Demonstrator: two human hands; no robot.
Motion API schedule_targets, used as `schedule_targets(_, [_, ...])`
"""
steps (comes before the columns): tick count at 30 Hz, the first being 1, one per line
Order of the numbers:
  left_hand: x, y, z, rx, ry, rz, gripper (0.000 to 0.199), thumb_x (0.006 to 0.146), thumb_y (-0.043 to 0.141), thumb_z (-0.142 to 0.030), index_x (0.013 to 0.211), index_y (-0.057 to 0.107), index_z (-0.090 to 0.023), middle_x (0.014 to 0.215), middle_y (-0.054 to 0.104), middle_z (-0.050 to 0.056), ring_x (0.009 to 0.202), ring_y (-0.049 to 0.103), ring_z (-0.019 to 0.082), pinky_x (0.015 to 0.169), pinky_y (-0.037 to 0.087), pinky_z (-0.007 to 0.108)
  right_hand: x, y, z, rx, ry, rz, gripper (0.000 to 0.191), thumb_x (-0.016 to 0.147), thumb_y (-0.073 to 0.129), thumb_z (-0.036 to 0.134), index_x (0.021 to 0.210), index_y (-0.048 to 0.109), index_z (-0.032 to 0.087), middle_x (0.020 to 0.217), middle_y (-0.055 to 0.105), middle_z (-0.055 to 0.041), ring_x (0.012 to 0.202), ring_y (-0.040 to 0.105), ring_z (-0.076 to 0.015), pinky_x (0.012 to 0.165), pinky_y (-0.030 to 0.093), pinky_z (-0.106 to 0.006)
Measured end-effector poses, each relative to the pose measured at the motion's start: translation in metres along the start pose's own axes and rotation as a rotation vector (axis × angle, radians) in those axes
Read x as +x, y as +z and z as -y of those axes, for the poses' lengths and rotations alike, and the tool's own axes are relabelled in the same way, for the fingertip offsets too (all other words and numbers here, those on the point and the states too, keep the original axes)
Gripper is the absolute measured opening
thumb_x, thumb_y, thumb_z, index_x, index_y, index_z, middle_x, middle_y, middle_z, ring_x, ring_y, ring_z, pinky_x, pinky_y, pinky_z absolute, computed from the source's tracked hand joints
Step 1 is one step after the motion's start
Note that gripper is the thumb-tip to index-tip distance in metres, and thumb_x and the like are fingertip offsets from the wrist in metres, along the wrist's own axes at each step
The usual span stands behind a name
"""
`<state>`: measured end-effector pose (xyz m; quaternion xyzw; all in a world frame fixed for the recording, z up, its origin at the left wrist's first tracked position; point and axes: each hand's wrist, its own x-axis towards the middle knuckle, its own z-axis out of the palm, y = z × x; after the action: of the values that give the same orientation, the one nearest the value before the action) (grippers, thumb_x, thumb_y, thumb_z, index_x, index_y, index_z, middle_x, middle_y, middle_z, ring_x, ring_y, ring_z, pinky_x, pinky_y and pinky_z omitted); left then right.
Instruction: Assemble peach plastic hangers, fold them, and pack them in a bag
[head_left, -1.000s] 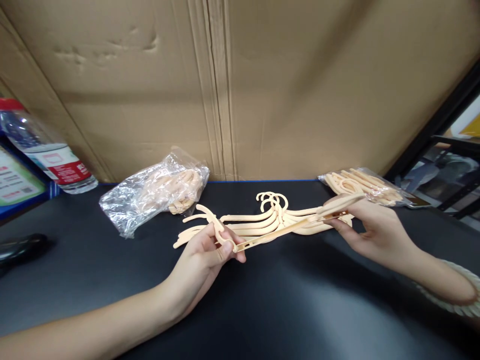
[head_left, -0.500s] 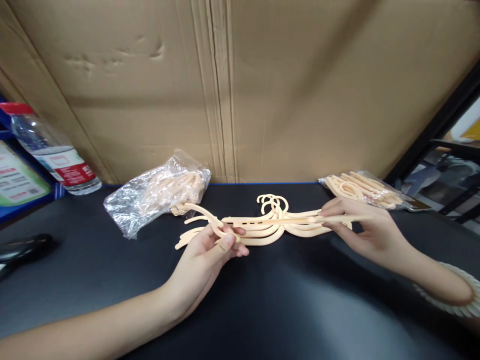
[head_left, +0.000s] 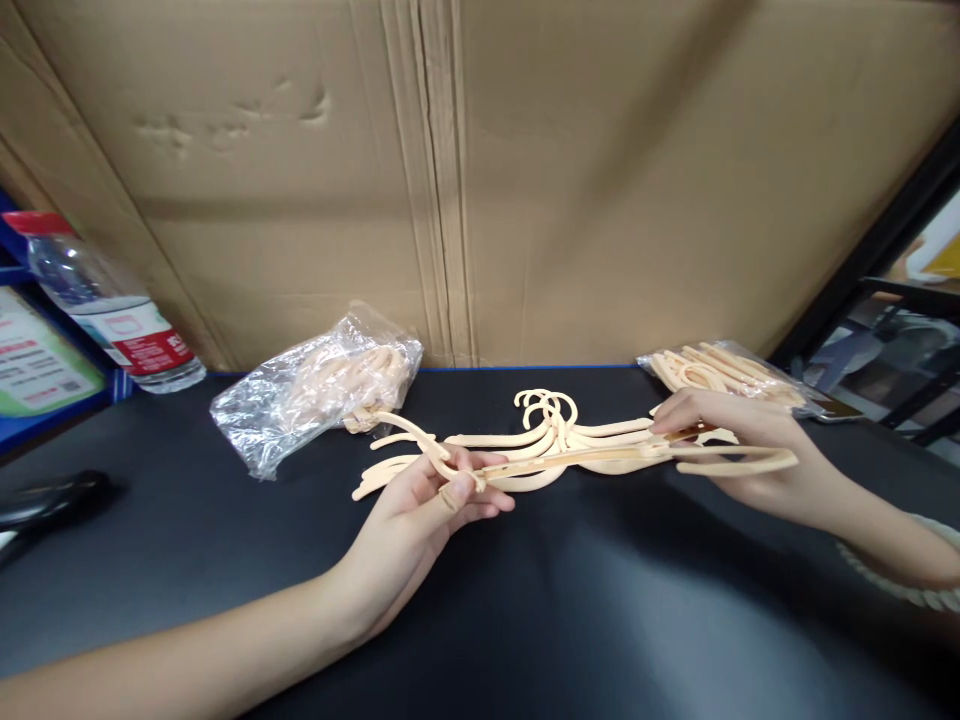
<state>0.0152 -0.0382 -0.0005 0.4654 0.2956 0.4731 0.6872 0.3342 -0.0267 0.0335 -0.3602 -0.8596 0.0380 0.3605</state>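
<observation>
- Your slotted bar (head_left: 577, 459) now slopes down to the left, a change from the level, edge-on pose it shows half a second ago, when its left end sits above your left fingertips
- It has also rolled over, so its bent end (head_left: 735, 468) opens out as a loop in front of your right hand (head_left: 761, 420)
- This seems to bring the bar's left end to the tip of your curved piece (head_left: 422, 438), though your thumb and fingers crowd the spot and you cannot tell from here whether the two are joined or only touching
- Of your hands, the left hand (head_left: 416, 515) pinches the curved piece between thumb and fingers, while the right grasps the bar near its bent end; both pieces are held over the tabletop (head_left: 510, 620)
- Just behind them lies a pile of hangers (head_left: 553, 430), hooks pointing away from you; its matching colour makes the bar's outline harder to pick out
- Farther back, a clear bag (head_left: 322, 385) of pieces lies to the left, and a second bag (head_left: 731, 372) lies partly behind your right hand
- The bottle (head_left: 135, 325) and the black object (head_left: 52, 500) at far left stand well apart from your hands
</observation>
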Motion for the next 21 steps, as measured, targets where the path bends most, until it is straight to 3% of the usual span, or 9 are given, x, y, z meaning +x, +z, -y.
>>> schedule_targets(9, [0.0000,0.0003,-0.0006,-0.013,0.004,0.043,0.010,0.087,0.069,-0.025,0.086,0.065,-0.017,0.101,0.069,0.004,0.082,0.069,0.017,0.083,0.055,0.030,0.0021,0.0009,0.0057,0.014,-0.023,-0.005,0.010,0.092,0.058,0.036,0.090,0.064,0.028,0.083,0.070,-0.0046,0.076,0.067,-0.0218,0.063,0.052,-0.032])
schedule_targets(21, [0.0007,0.0016,-0.0031,-0.067,-0.021,0.007,0.013,0.083,0.074,-0.025,0.082,0.066,-0.016,0.097,0.070,0.004,0.081,0.068,0.017,0.083,0.054,0.030,0.0013,0.0014,0.0048,-0.009,-0.101,-0.025,0.011,0.088,0.058,0.019,0.097,0.062,0.024,0.086,0.068,-0.0059,0.078,0.066,-0.0212,0.065,0.050,-0.031])
